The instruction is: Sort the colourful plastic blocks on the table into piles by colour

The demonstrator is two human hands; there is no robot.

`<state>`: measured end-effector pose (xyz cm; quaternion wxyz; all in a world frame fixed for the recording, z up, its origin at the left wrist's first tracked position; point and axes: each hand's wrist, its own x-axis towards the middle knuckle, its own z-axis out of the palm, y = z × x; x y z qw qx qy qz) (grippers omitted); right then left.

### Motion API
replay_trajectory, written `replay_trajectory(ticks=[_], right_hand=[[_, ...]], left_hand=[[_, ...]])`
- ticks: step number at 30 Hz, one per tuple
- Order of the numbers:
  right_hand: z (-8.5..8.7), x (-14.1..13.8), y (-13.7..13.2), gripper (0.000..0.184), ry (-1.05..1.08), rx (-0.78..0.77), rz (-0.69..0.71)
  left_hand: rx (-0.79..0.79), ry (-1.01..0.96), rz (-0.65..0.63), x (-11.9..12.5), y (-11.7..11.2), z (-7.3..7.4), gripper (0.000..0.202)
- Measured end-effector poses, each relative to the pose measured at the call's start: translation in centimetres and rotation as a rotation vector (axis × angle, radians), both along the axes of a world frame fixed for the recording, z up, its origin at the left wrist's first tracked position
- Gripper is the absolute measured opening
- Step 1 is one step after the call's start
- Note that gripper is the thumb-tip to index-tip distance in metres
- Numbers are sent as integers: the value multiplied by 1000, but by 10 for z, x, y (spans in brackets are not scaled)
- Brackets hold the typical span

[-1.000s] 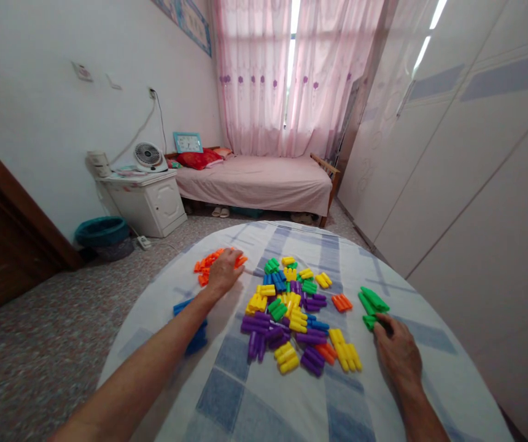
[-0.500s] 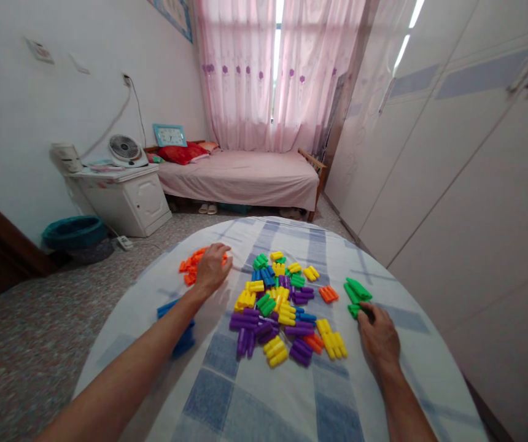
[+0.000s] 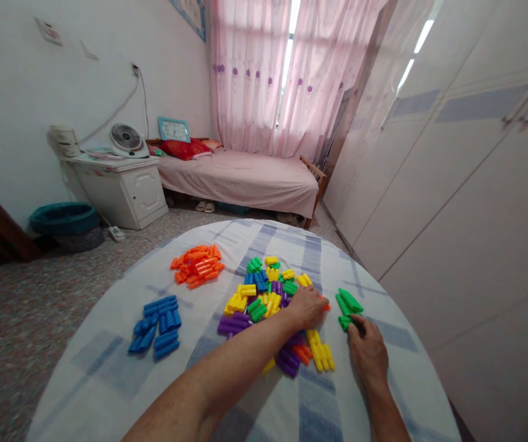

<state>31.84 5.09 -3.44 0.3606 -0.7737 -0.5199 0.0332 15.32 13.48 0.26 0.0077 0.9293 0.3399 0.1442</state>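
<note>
Over the right side of a mixed pile of plastic building blocks, my left hand curls its fingers around an orange block, partly hidden by them. My left forearm covers part of the pile, where purple blocks, yellow blocks and green blocks show. To the right, my right hand rests on the cloth, thumb and index finger closed at the end of a green block. More green blocks lie just beyond it.
An orange heap lies at the table's far left, with a group of blue blocks nearer. The round table wears a checked cloth. Beyond stand a bed, a white cabinet, a bin and wardrobes.
My left hand has moved right, from the orange heap across the mixed pile to a single orange block. My right hand stays by the green blocks. The view has shifted slightly.
</note>
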Motion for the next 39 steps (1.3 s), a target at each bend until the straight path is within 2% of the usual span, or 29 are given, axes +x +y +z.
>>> replay_trajectory(ticks=[4, 6, 8, 10, 12, 16, 20, 23, 25, 28, 39], right_hand=[[0, 2, 0, 42, 7, -17, 6], [-1, 3, 1, 43, 0, -13, 9], [-2, 5, 2, 43, -9, -13, 0], [-4, 5, 3, 43, -18, -14, -6], [-5, 5, 4, 44, -27, -11, -13], [-7, 4, 5, 45, -34, 6, -15], [-9, 4, 5, 44, -36, 31, -4], [-9, 4, 5, 44, -39, 42, 5], [-8, 4, 4, 43, -38, 43, 11], [-6, 2, 3, 43, -32, 38, 4], [-5, -1, 2, 41, -20, 54, -2]], left_hand=[[-9, 1, 27, 6, -4, 2, 26], [-2, -33, 28, -1, -5, 10, 23], [25, -106, 36, -18, -5, 20, 25], [62, -191, 70, -47, -3, 31, 31], [88, -252, 151, -87, 0, 40, 32], [149, -280, 449, -182, 11, 50, 33], [199, -241, 742, -262, 22, 46, 34], [145, -243, 954, -294, 24, 34, 37], [44, -251, 1028, -303, 24, 24, 40], [-89, -266, 1042, -304, 24, 14, 47], [-91, -310, 1047, -300, 26, 14, 51]])
